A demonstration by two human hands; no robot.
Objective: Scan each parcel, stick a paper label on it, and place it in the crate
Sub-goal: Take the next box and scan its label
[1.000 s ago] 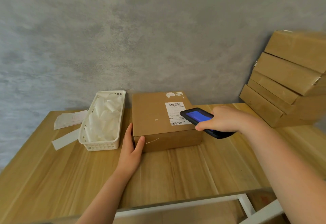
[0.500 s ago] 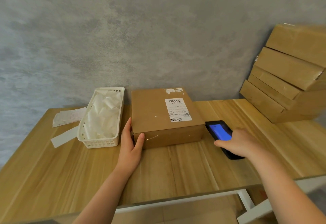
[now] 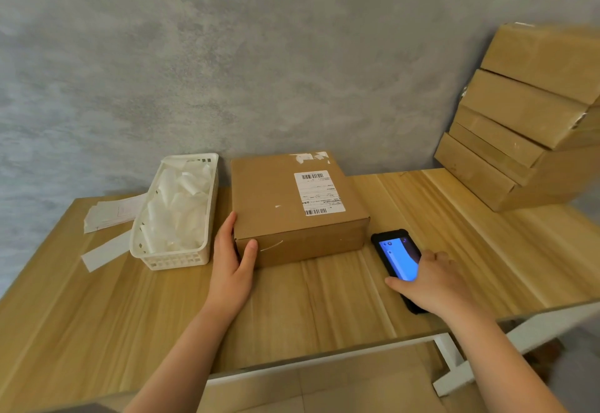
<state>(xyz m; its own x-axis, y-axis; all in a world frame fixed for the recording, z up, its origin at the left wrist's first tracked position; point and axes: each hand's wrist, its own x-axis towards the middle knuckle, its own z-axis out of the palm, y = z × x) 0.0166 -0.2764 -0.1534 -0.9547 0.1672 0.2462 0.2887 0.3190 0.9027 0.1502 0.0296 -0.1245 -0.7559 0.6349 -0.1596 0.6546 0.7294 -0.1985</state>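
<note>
A flat brown cardboard parcel (image 3: pixel 279 204) lies on the wooden table (image 3: pixel 318 302), with a white barcode label (image 3: pixel 318 193) on its top. My left hand (image 3: pixel 232 266) rests against its near left corner, fingers straight along the left side and thumb on the front face. Right of the parcel a black handheld scanner (image 3: pixel 394 252) with a lit blue screen lies flat on the table. My right hand (image 3: pixel 435 286) covers its near half, thumb on one edge and fingers over the other. No crate is in view.
A white plastic basket (image 3: pixel 175 261) of white paper labels stands left of the parcel. Loose paper sheets (image 3: pixel 107 214) and a white strip (image 3: pixel 104 252) lie further left. A leaning stack of brown parcels (image 3: pixel 519 120) fills the table's far right corner against the grey wall.
My right hand has carried the scanner from above the parcel's label down and right to the table beside the parcel. My left hand stays at the corner.
</note>
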